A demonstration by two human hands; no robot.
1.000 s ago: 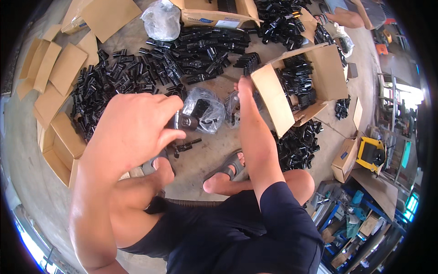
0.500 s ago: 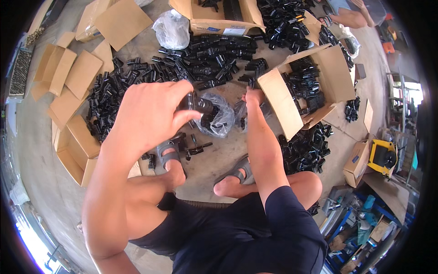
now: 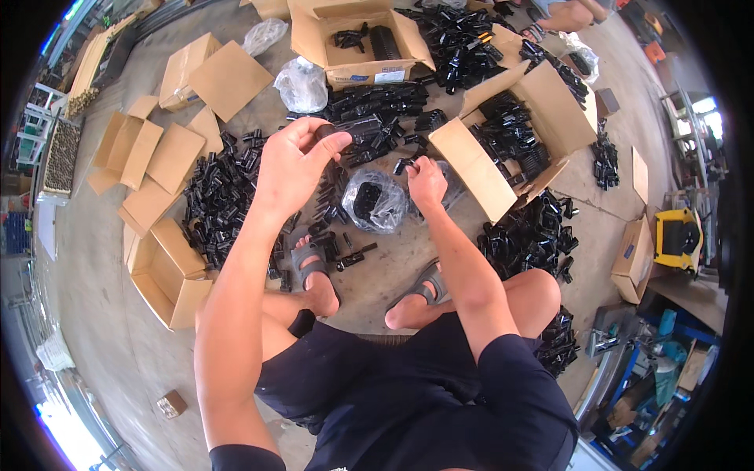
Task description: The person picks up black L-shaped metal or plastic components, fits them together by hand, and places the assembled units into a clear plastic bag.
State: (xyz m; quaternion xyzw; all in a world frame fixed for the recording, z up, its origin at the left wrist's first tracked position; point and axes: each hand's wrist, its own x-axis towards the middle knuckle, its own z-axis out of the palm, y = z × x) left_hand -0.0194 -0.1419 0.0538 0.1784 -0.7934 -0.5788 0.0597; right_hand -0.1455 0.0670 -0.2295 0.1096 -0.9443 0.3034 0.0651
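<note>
My left hand (image 3: 292, 166) is raised over the heaps, thumb and fingers closed around a black tubular fitting (image 3: 355, 129) that points to the right. To its right and lower, my right hand (image 3: 428, 185) pinches a small black piece (image 3: 403, 166), whose exact kind I cannot make out. Just below the hands, a clear plastic bag (image 3: 375, 202) with black parts inside rests on the floor between my feet. A loose black part (image 3: 355, 258) lies near my left sandal.
Heaps of black fittings (image 3: 224, 188) spread on the left, with another pile (image 3: 530, 239) on the right. An opened carton (image 3: 471, 169) full of black parts leans at the right; another carton (image 3: 353, 74) stands ahead. A person's arm (image 3: 569, 17) shows at the far right.
My left hand has moved forward and right, still gripping the tubular fitting. My right hand has drawn back from the parts beside the carton with a small black piece. The view has shifted.
</note>
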